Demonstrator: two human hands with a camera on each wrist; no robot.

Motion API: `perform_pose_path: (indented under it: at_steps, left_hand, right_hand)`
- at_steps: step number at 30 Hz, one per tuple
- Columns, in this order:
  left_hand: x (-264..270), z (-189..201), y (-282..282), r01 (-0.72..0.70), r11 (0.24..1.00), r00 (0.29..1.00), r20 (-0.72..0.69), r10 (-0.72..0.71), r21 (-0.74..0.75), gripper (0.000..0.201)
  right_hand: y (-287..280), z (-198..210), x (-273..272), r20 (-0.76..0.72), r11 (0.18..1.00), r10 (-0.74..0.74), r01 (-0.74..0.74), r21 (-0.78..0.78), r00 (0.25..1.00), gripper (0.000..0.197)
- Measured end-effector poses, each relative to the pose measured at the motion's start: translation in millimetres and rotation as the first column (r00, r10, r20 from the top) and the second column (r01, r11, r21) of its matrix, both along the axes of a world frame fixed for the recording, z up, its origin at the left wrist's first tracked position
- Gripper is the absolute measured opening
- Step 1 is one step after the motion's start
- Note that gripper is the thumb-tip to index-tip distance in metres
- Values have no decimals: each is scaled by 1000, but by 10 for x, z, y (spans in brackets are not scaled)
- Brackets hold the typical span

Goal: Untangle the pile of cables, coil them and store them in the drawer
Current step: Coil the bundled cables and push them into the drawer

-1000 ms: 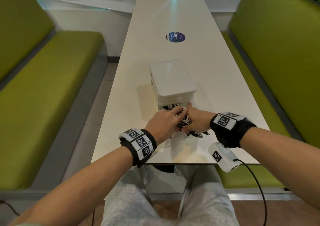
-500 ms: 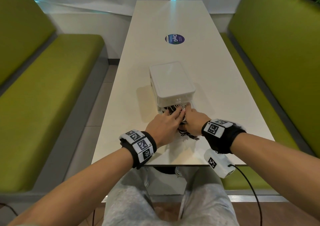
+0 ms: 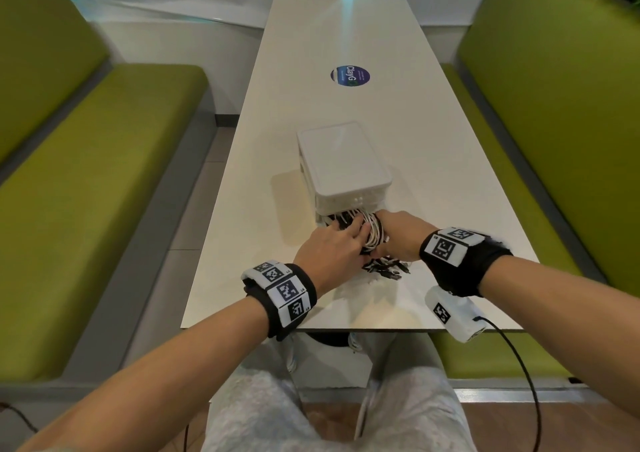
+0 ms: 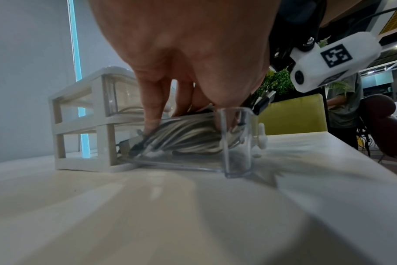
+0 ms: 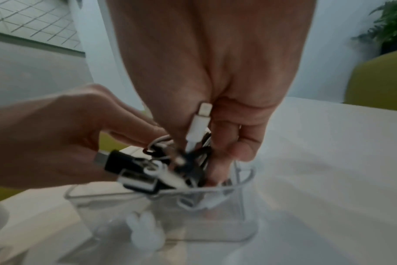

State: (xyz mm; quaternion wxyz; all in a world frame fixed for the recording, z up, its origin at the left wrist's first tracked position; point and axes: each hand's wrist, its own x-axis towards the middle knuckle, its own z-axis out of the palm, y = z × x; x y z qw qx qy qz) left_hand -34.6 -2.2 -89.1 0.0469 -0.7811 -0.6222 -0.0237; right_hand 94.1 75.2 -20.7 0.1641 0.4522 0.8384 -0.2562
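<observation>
The coiled cables point(image 4: 188, 138) lay in the clear drawer point(image 4: 236, 143), pulled toward the person from the white organiser point(image 3: 341, 164) on the counter point(image 3: 450, 160). The left hand point(image 3: 329, 243) pressed them down with straight fingers; the right hand point(image 3: 398, 233) gripped the plug ends poking above the rim.

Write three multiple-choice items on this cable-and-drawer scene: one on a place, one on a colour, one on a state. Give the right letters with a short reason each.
1. Where is the cable bundle?
A. In the pulled-out clear drawer
B. On the green bench
C. On top of the white drawer unit

2. What colour is the unit's frame?
A. Black
B. White
C. Green

3. How is the lower drawer?
A. Shut
B. Lifted off the table
C. Pulled out

Answers:
1 A: the left wrist view shows the coils inside the clear walls, under the left hand and right hand.
2 B: the frame is white in both views.
3 C: it sticks out from the frame.
</observation>
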Motion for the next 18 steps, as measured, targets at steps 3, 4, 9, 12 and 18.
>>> perform_pose_path:
  at_steps: [3, 4, 9, 12, 18]
  left_hand:
    - [10, -99, 31, -23, 996, 1000, -15, 24, 88, 53]
    - [25, -103, 35, -34, 995, 999, -12, 36, 98, 53]
    - [38, -105, 14, -54, 993, 998, -15, 56, 108, 51]
    - [19, -88, -6, -50, 993, 999, -14, 52, 103, 51]
    - [57, -48, -32, -105, 993, 992, -70, 102, -52, 58]
  right_hand:
    - [2, -69, -23, -11, 999, -48, 49, 17, 999, 62]
    - [-1, -75, -30, -12, 998, -55, 55, 20, 998, 62]
    - [-21, 138, -12, 39, 993, 74, -70, -93, 997, 47]
    - [18, 201, 46, 82, 977, 76, -58, -203, 994, 58]
    - [-25, 83, 50, 163, 988, 56, -32, -149, 985, 93]
